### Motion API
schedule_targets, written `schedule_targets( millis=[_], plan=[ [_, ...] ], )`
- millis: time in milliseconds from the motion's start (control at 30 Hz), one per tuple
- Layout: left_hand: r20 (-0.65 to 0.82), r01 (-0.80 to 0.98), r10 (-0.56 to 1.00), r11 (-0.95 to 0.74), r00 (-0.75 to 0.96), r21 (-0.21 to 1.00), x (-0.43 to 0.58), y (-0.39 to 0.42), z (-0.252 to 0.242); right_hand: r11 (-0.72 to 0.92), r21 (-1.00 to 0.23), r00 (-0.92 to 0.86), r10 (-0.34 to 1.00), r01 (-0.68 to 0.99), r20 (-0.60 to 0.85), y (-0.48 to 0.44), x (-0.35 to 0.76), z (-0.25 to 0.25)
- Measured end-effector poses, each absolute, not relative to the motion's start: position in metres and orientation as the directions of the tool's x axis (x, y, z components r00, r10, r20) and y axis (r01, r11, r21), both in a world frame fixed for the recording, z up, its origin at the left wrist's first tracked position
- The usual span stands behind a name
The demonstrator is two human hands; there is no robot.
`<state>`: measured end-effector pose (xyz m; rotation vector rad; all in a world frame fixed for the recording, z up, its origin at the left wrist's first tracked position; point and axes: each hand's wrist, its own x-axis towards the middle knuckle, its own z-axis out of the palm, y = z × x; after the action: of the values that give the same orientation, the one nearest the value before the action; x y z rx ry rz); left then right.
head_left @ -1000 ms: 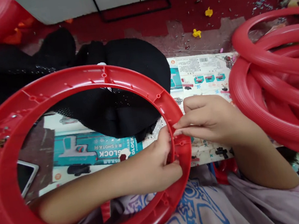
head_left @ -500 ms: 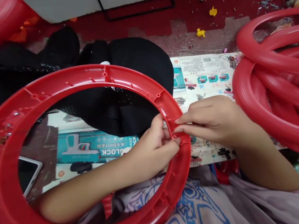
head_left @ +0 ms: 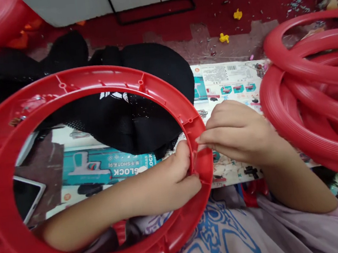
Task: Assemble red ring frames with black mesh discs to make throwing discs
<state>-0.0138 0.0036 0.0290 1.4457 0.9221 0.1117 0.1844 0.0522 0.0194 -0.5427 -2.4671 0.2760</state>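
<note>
A large red plastic ring lies across my lap with its ribbed inner side up. My left hand reaches through the ring's opening and grips its right rim from the inside, fingers closed on it. My right hand meets it from the outside, fingertips pinched together at the same spot on the rim. Whether anything small sits between those fingertips is hidden.
A stack of red rings rises at the right. Black mesh fabric lies behind the held ring on printed toy-gun cardboard. A phone shows through the ring at the left. Small yellow parts dot the red floor.
The ring has turned clockwise in my hands, its ribs and screw posts shifting to the right. My left hand has regripped the rim lower down; my right hand stayed at the same spot.
</note>
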Motion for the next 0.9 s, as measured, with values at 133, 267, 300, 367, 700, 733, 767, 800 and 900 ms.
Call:
schedule_targets(
  millis=[133,267,300,367,700,733,767,800,900],
  plan=[
    [-0.438,0.425,0.581,0.168,0.686,0.889,-0.015,0.005,0.026,0.891,-0.295,-0.731,0.453,0.346,0.510,0.050,0.185,0.020],
    [-0.472,0.456,0.575,0.184,0.668,0.871,-0.016,0.005,0.025,0.894,-0.279,-0.723,0.447,0.350,0.527,0.049,0.184,0.018],
    [-0.491,0.470,0.561,0.195,0.666,0.861,-0.017,0.005,0.025,0.894,-0.287,-0.724,0.448,0.345,0.524,0.049,0.183,0.017],
    [-0.511,0.483,0.536,0.205,0.672,0.851,-0.018,0.005,0.025,0.888,-0.315,-0.733,0.455,0.335,0.505,0.050,0.182,0.017],
    [-0.467,-0.084,0.570,0.689,0.676,0.720,-0.001,-0.001,0.019,0.838,-0.384,-0.783,0.520,0.389,0.341,0.050,0.186,0.022],
    [-0.484,-0.100,0.600,0.687,0.637,0.720,0.001,-0.001,0.018,0.843,-0.370,-0.793,0.513,0.391,0.328,0.050,0.185,0.021],
    [-0.499,-0.089,0.629,0.670,0.597,0.737,0.002,-0.001,0.017,0.844,-0.360,-0.798,0.511,0.397,0.318,0.050,0.185,0.021],
    [-0.509,-0.059,0.654,0.645,0.560,0.762,0.002,-0.001,0.016,0.838,-0.351,-0.797,0.523,0.417,0.301,0.049,0.185,0.021],
    [-0.526,0.120,0.707,0.540,0.473,0.833,-0.002,0.002,0.014,0.781,-0.339,-0.766,0.607,0.525,0.211,0.047,0.186,0.023]
  ],
)
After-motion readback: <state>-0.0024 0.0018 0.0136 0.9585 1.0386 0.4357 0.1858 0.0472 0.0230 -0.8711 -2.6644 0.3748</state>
